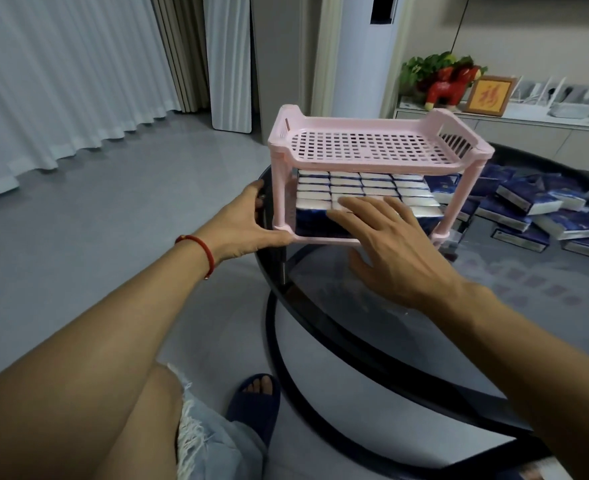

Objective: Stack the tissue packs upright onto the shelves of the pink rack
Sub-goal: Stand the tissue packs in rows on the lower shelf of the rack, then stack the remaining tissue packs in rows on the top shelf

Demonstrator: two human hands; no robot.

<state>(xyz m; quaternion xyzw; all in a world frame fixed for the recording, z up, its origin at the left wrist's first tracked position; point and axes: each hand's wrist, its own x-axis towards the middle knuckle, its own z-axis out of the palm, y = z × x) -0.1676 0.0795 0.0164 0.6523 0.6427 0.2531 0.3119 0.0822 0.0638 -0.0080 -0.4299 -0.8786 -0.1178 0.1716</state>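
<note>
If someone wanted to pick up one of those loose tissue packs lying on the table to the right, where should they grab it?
Probably across the two broad blue faces of a loose tissue pack, coming from above. The packs lie flat or tilted in a heap on the glass table, so the top ones are free; that grip also suits standing it upright on the pink rack.
</note>
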